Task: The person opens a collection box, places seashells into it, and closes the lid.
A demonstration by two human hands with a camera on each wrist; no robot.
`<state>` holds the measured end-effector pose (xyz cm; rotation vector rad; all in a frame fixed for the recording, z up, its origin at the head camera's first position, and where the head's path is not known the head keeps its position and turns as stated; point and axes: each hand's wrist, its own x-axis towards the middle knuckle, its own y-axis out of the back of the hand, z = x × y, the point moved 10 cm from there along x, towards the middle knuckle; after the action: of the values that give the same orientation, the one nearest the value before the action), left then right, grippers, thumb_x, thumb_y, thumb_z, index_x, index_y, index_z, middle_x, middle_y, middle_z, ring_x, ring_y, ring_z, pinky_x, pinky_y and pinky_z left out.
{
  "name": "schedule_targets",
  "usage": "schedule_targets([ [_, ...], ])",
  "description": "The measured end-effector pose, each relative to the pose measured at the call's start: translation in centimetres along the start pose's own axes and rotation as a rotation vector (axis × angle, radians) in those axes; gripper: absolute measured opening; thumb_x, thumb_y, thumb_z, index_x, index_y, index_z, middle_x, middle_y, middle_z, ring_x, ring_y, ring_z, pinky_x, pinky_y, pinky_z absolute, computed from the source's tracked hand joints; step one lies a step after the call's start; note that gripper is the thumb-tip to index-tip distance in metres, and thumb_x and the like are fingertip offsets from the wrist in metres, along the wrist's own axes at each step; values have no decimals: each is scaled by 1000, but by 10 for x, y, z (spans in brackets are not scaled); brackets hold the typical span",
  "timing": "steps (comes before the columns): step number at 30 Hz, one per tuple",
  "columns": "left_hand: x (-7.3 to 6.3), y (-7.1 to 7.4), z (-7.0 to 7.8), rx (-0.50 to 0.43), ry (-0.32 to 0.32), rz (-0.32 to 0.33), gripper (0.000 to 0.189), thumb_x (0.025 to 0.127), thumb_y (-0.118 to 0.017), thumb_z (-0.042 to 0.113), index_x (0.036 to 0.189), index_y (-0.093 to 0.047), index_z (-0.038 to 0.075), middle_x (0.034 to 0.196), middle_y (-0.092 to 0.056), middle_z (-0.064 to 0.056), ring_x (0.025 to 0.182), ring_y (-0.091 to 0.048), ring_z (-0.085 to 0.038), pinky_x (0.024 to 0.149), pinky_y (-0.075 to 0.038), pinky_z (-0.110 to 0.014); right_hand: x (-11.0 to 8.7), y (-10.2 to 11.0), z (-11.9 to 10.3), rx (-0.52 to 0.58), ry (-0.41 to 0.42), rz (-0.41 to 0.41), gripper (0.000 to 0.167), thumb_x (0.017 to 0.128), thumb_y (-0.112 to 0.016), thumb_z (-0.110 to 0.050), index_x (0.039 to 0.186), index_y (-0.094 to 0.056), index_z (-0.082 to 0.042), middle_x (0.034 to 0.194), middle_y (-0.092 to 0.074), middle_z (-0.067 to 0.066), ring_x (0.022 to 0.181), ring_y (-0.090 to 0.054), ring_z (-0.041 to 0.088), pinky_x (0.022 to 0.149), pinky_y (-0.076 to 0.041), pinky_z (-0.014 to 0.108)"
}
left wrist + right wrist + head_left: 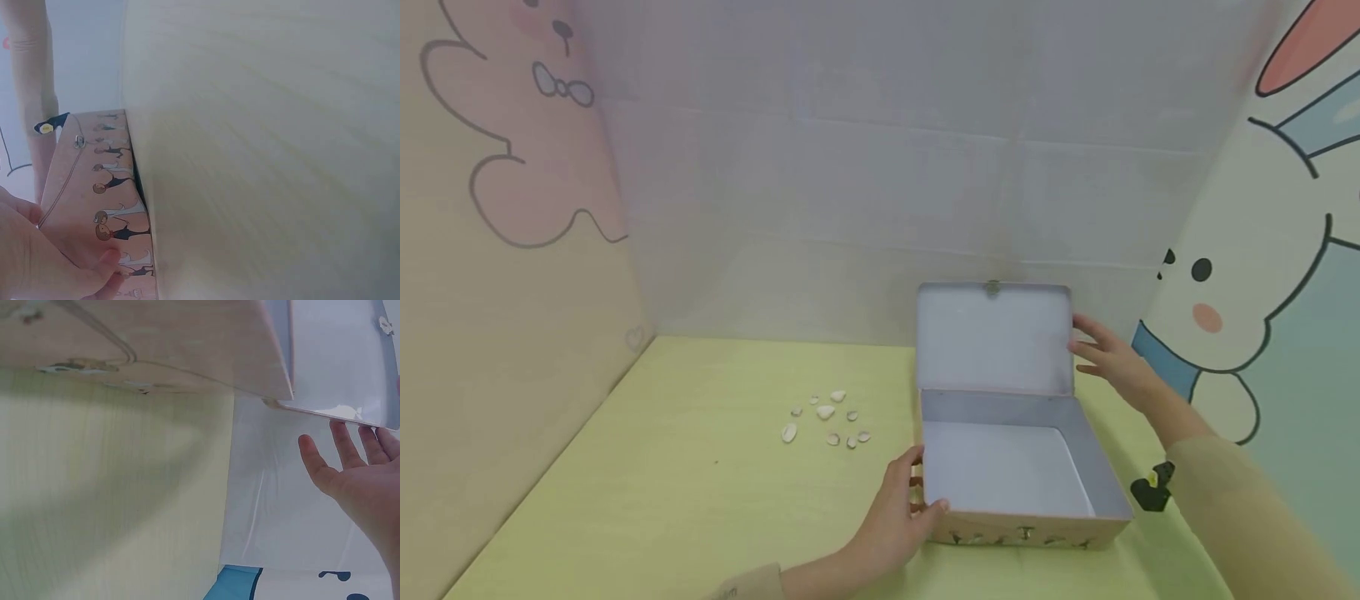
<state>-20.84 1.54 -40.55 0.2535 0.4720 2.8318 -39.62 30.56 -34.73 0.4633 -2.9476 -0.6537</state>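
Observation:
A pink box (pixel 1022 529) with small printed figures stands on the table, its lid (pixel 996 337) raised and leaning back. Pale, bare lining shows inside. At the near left corner my left hand (pixel 895 517) grips the wall, thumb over the front rim and fingers along the left side. The left wrist view shows that hand (pixel 44 256) close up against the printed side (pixel 87 194). My right hand (pixel 1116 362) touches the lid's right edge; in the right wrist view its fingers (pixel 344 447) are spread and fairly straight at that edge.
Several small shells (pixel 826 412) lie scattered on the yellow-green table (pixel 700 517), left of the box. A pale wall (pixel 850 208) rises behind. Side panels with a cartoon bear (pixel 520 167) and a rabbit (pixel 1247 275) stand left and right, the right one near my right arm.

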Motion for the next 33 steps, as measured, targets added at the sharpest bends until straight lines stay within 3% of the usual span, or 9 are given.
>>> schedule_targets([
  [6,1,1,-2,-5,-6,-4,72,90,-64,20,144,-22,-1,140,-34,-20,116,-48,-33,84,-53,-29,10,-5,11,-2,-16,-55,75,99,-49,-23,152,3,-10,157,2,19,138,-14,47,104,-27,64],
  [13,1,1,1,-5,-27,-6,71,89,-63,19,143,-23,-3,138,-34,-21,115,-48,-33,82,-51,-26,19,-10,30,-84,-65,-107,86,95,-56,-27,151,8,-15,157,9,15,139,-12,48,103,-31,62],
  [19,1,1,1,-20,-32,-10,70,89,-63,18,143,-23,-3,138,-34,-21,115,-47,-32,82,-52,-27,18,-20,41,-97,-99,-165,91,95,-57,-27,150,15,-20,157,16,14,139,-6,49,104,-27,64],
  [28,1,0,-1,-21,-32,-10,71,89,-63,19,143,-23,-1,138,-34,-18,114,-47,-29,82,-51,-26,17,-25,46,-97,-74,-217,93,94,-56,-21,149,19,-16,156,18,16,138,-4,52,104,-24,67],
  [33,0,1,-2,-30,-22,0,71,89,-64,19,143,-23,-1,139,-34,-18,114,-47,-30,82,-51,-24,21,-30,56,-115,-71,-238,96,93,-58,-24,148,20,-15,155,20,16,138,-1,52,105,-17,68],
])
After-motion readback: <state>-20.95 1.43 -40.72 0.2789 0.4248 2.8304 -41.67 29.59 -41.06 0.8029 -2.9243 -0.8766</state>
